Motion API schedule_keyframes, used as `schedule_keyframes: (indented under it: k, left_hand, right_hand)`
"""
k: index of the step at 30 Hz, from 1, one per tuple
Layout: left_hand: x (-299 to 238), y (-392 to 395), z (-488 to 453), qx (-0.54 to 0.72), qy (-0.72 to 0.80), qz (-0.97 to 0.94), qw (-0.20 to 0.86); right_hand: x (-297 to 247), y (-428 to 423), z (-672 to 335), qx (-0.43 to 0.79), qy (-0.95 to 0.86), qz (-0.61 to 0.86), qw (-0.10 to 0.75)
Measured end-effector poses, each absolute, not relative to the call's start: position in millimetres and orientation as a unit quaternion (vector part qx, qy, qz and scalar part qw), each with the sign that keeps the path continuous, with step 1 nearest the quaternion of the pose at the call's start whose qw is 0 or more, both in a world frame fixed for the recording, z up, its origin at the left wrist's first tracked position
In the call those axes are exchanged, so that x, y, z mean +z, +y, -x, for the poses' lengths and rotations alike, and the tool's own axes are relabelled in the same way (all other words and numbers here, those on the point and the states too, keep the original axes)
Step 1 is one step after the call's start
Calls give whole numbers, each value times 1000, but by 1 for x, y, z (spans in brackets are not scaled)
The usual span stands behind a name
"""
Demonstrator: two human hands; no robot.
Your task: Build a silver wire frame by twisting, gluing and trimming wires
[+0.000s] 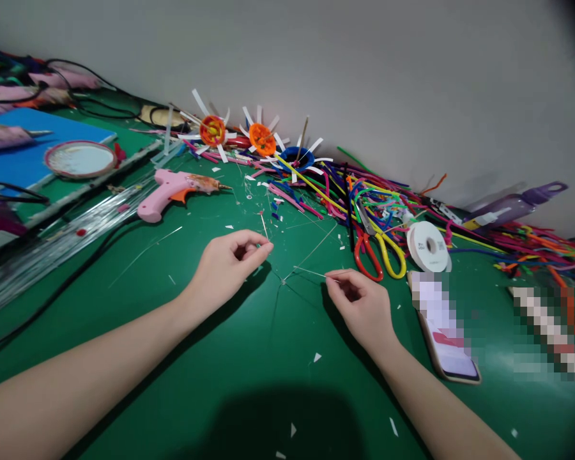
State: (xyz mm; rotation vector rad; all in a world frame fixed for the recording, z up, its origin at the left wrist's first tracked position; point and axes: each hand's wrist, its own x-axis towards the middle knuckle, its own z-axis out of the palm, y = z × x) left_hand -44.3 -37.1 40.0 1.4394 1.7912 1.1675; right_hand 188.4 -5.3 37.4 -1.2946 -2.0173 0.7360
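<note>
My left hand (232, 259) is closed in a pinch, thumb against forefinger, with a thin pale strand (264, 227) rising from its fingertips; a reddish tip shows at the strand's upper end. To the right, my right hand (361, 303) pinches the end of a fine whitish thread or wire (310, 273) that runs left. Between the hands, fine strands meet near a small clear knot or blob (283, 281). Whether both hands hold the same piece I cannot tell. Red-and-yellow-handled scissors (370, 255) lie just beyond my right hand, beside a white spool (429, 246).
Behind my left hand lies a pink glue gun (165, 195), its black cord (71, 291) trailing left. Along the wall are colourful pipe cleaners (326, 185) and round pieces with white strips (262, 139). A phone (443, 332) and a purple bottle (517, 203) are at right.
</note>
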Motion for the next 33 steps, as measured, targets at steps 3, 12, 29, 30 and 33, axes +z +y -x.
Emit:
schedule_keyframes:
  k: [3,12,29,30,33]
  left_hand:
    - [41,-37,44,434,668,-534,284]
    - [42,-38,44,434,670,-529,288]
    - [43,-38,44,431,664,-536,292]
    - [43,-38,44,432,663,-538,291]
    - [43,-38,44,433,660,-543,288]
  right_hand:
    - [39,-3,-193,251,-770,488,324]
    - [42,-1,-196,289,-732,528,320]
    - [45,-10,-194,179,-810,397,393]
    - [45,-10,-194,179,-814,392,390]
    - [44,-9,-195,181,-828,376,375]
